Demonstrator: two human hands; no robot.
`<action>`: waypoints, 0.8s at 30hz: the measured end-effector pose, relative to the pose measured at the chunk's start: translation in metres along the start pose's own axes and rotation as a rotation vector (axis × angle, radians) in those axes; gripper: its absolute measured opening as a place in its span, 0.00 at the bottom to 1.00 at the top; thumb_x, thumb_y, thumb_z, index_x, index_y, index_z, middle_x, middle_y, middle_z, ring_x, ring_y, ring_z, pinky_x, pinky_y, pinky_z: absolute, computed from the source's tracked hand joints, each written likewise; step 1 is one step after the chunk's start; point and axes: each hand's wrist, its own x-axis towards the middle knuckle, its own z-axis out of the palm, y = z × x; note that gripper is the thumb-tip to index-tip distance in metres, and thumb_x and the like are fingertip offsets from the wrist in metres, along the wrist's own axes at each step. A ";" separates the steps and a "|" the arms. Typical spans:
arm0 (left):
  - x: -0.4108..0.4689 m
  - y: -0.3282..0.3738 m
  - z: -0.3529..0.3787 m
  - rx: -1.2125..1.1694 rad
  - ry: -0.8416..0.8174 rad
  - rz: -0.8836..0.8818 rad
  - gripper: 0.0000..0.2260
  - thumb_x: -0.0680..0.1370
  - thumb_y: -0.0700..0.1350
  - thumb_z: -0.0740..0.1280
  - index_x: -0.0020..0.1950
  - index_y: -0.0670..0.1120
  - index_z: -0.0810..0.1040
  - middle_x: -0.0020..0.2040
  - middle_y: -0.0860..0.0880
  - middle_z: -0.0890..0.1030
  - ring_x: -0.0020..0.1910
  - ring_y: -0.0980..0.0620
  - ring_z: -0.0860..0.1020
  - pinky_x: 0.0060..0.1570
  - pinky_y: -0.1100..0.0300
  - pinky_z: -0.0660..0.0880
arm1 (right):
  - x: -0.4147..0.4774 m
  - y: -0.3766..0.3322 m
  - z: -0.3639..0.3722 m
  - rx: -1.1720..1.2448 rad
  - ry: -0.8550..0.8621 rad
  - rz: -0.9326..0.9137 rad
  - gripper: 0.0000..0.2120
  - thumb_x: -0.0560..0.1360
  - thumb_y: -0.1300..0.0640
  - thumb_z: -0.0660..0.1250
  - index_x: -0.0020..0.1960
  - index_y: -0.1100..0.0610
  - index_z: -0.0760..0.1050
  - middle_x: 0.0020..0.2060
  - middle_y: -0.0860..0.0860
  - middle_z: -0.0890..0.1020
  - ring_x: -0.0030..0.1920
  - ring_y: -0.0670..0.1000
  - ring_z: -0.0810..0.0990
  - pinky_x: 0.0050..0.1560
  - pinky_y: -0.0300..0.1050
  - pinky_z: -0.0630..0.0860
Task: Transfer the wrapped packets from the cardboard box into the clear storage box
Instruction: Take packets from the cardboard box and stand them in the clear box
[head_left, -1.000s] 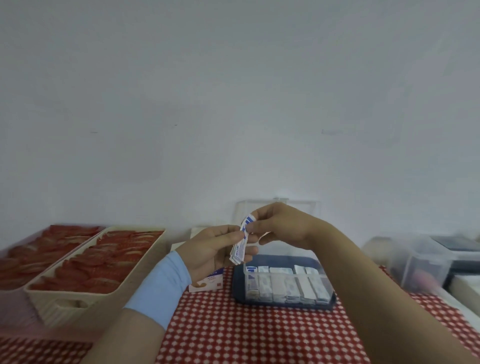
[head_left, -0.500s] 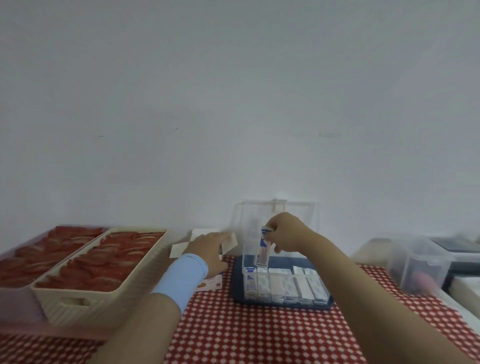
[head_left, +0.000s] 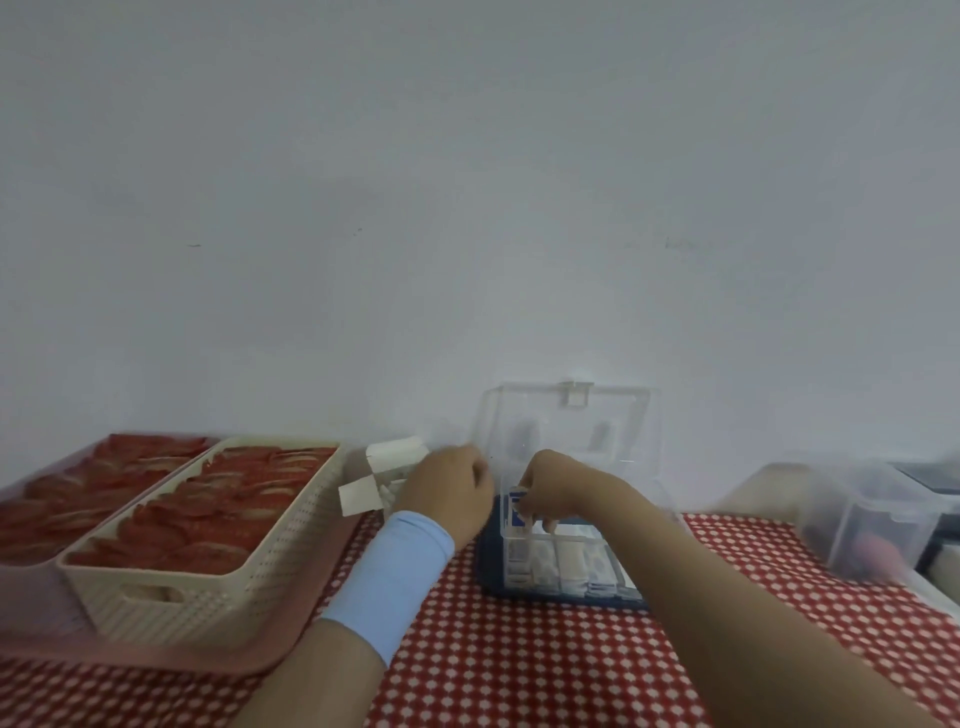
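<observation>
The clear storage box (head_left: 644, 540) sits open on the red checked cloth, its lid (head_left: 571, 426) tilted up against the wall, with several white and blue packets standing in rows inside. My right hand (head_left: 558, 491) is down at the box's back left corner, fingers pinched on a blue and white wrapped packet (head_left: 515, 506) that is partly inside. My left hand (head_left: 449, 491), with a light blue wristband, is curled over the open white cardboard box (head_left: 387, 467) just left of the storage box. Whatever my left fingers hold is hidden.
Two long baskets of red packets stand at the left: a cream one (head_left: 208, 587) and a pink one (head_left: 47, 571) behind it. A frosted plastic bin (head_left: 857, 525) sits at the right edge, with dark items behind it. A white wall rises close behind.
My right hand carried the packet from mid-air down into the storage box. My left hand let go of it and went back to the cardboard box.
</observation>
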 end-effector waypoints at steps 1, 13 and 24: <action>-0.001 0.004 0.006 0.021 -0.079 -0.006 0.11 0.81 0.47 0.59 0.52 0.47 0.81 0.49 0.49 0.83 0.46 0.50 0.80 0.48 0.57 0.76 | 0.002 -0.001 0.001 0.021 -0.008 0.016 0.11 0.75 0.62 0.71 0.55 0.66 0.81 0.42 0.54 0.86 0.38 0.52 0.85 0.43 0.45 0.83; 0.002 -0.004 0.020 -0.137 -0.393 -0.187 0.16 0.81 0.49 0.56 0.48 0.44 0.82 0.42 0.47 0.86 0.41 0.48 0.84 0.46 0.59 0.75 | 0.006 -0.006 0.011 -0.187 -0.047 0.045 0.09 0.77 0.56 0.71 0.42 0.58 0.75 0.50 0.54 0.86 0.45 0.51 0.85 0.53 0.46 0.82; -0.001 -0.001 0.017 -0.156 -0.403 -0.188 0.17 0.82 0.49 0.57 0.48 0.44 0.82 0.39 0.49 0.85 0.38 0.50 0.83 0.40 0.62 0.74 | -0.005 -0.013 0.014 -0.275 0.087 0.067 0.14 0.76 0.52 0.72 0.40 0.56 0.69 0.38 0.51 0.77 0.44 0.53 0.80 0.45 0.46 0.77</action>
